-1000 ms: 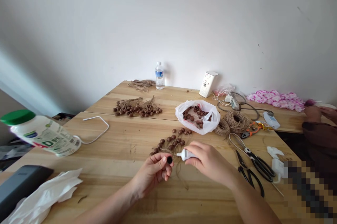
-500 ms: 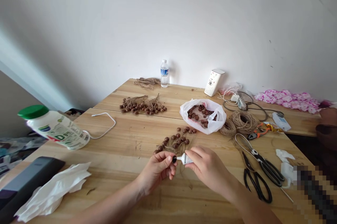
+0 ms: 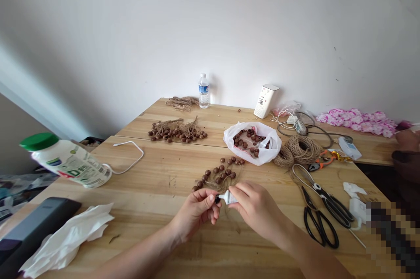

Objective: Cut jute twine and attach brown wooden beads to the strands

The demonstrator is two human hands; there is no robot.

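My left hand (image 3: pixel 201 209) pinches a small dark round piece (image 3: pixel 217 199) between thumb and forefinger; whether it is a nut shell or a bead I cannot tell. In my right hand (image 3: pixel 252 204) is a white glue-type tube (image 3: pixel 230 197), lying nearly level. Its narrow nozzle points left and meets the dark piece, and the fingers cover the tube's rear. Just beyond both hands lie several brown nut-like balls (image 3: pixel 218 180) with thin twine among them. Behind these, an opened white plastic bag (image 3: pixel 275 155) holds more brown balls.
Bunches of balls on twine (image 3: pixel 177 132) lie farther back. Twine rolls (image 3: pixel 303 150), orange-handled pliers (image 3: pixel 323 163) and black-handled scissors (image 3: pixel 320 226) are on the right. A green-capped bottle (image 3: pixel 74 163) and tissue (image 3: pixel 70 237) are left. A water bottle (image 3: pixel 204 93) stands by the wall.
My right hand has shifted slightly left, and the tube's nozzle sits closer against the dark piece. The left hand keeps its pinch in nearly the same place.
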